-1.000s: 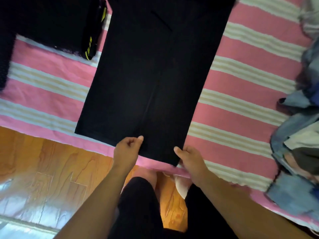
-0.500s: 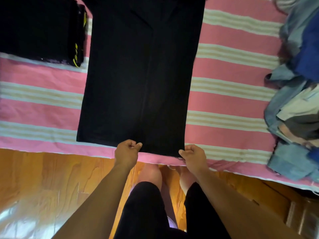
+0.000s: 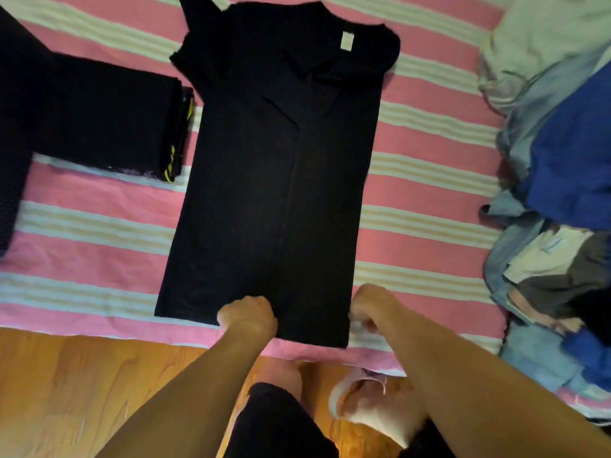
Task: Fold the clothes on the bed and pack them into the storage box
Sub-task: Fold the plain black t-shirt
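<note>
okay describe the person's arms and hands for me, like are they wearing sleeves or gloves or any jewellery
Both forearms are bare up to the frame edge: no sleeves visible. The left hand and right hand wear no gloves, and no rings, watch or bracelets show, though the picture is somewhat blurred. Below the arms, black shorts and a light slipper are visible.

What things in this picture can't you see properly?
Head view only:
- Storage box: not in the picture at all.
- Folded dark clothes: cut off by the left edge.
- Pile of clothes: cut off by the right edge, jumbled, so single pieces can't be counted.
- Right hand: blurred, so its grip on the black shirt is unclear.
- Left hand: fingertips hidden under the knuckles.
</note>
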Tool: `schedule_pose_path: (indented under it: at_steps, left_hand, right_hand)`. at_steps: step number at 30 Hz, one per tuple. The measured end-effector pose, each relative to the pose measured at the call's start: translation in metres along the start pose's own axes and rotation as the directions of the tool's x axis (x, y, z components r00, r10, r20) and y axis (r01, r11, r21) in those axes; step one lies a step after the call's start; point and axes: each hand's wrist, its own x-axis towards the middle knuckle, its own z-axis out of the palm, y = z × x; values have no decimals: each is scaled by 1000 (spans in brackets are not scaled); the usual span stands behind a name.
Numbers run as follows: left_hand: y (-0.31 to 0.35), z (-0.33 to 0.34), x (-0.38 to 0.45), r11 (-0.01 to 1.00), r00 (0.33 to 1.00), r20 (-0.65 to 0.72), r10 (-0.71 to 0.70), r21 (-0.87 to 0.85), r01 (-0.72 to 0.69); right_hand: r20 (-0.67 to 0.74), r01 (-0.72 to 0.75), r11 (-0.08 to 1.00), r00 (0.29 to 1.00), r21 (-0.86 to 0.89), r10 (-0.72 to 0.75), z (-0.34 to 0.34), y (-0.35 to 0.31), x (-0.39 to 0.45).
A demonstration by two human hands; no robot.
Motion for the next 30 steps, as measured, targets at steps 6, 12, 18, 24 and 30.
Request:
schedule_pose_path:
  at_steps: [6,12,18,24,30]
  left_hand:
    - [0,-75,28,922,971,-215,104,-344,-175]
    - [4,-102,49,666,958,-284,34,-709,-234]
    - [27,-165,63,671,889,-455,-46,-673,-310]
    - [87,-306,179,900,539,-839,79,-172,-400]
    - [112,-378,240,937,503,-794,340,242,-250]
  right_hand:
    - [-511,231,969,845,84,-158,-178,-5,13]
    - [-643,384,919,684,-84,-345,-284,-14,16]
    - [-577,380,833,601,-403,-553,-380,-30,79]
    - [-459,377,569,345,-731,-819,-442,-34,178]
    - [-485,523,515,207,-680,-850,-466,-23,207]
